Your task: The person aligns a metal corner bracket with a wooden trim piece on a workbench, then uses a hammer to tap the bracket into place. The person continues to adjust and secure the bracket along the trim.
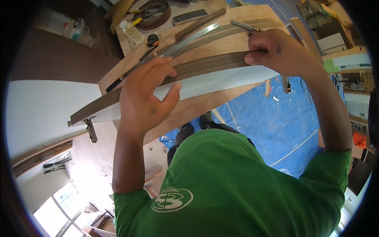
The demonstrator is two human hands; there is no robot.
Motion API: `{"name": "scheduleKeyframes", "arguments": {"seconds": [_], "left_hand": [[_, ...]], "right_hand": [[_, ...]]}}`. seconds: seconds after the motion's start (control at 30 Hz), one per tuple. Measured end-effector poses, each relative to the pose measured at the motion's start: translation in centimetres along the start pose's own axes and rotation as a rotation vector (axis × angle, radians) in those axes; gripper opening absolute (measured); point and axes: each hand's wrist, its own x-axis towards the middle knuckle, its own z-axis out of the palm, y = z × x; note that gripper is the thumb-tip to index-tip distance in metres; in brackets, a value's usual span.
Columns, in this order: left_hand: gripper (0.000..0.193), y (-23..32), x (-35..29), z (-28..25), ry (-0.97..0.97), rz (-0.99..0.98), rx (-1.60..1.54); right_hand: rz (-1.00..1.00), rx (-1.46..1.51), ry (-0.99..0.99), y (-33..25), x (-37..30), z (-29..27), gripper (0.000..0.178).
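A long board with a dark wood-grain edge and a white face lies across the bench in front of me. My left hand straddles that edge, fingers over the dark side, with the thumb spread apart near the white face. At the board's right end, my right hand is closed, thumb and curled fingers pressed together by the edge. A slim dark object shows between those fingers; its kind cannot be made out. Metal clips hang below the board, one at the left end and another at the right.
Behind the board lie a metal ruler, a tape measure, a hammer-like tool and wood strips. A clear bottle stands at the back left, near yellow-handled pliers. Blue sheeting covers the floor.
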Motion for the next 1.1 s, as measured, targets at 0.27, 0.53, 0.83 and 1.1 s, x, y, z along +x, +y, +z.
{"name": "scheduleKeyframes", "arguments": {"seconds": [0.27, 0.53, 0.83, 1.1], "left_hand": [[0.023, 4.1, 4.6, 5.4, -0.033, 0.229, -0.066], [0.019, 4.8, 5.2, 6.3, -0.118, 0.069, -0.195], [0.013, 4.9, 5.2, 6.9, -0.021, 0.077, -0.176], [0.013, 5.2, 5.3, 6.9, -0.031, 0.073, -0.173]], "right_hand": [[0.034, -0.017, -0.034, -0.1, 0.2, -0.1, 0.035], [0.019, 0.090, -0.046, -0.5, -0.8, -1.3, 0.038], [0.143, -0.066, -0.008, 4.5, -3.0, -4.2, 0.033], [0.163, 0.062, 0.042, 5.9, -3.0, -2.8, 0.031]]}}
